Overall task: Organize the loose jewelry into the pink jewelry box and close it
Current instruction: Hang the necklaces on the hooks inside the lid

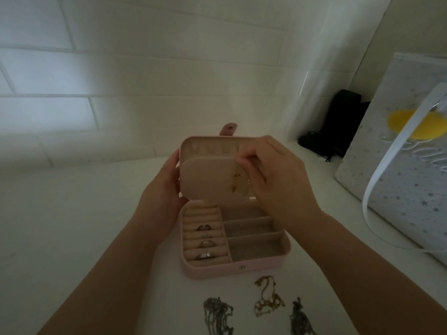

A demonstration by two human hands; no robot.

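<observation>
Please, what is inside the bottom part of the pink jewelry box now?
In the pink jewelry box, the ring rolls on the left hold four rings. The compartments on the right look empty, but the right hand and the flap cover the rearmost part.

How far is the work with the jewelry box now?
Done: four rings sit in the ring rolls of the open pink jewelry box. In hand: the left hand steadies the lid, while the right hand pinches the top of the inner flap, where a gold earring hangs. Left: three chains lie on the table, and the box needs closing.
</observation>
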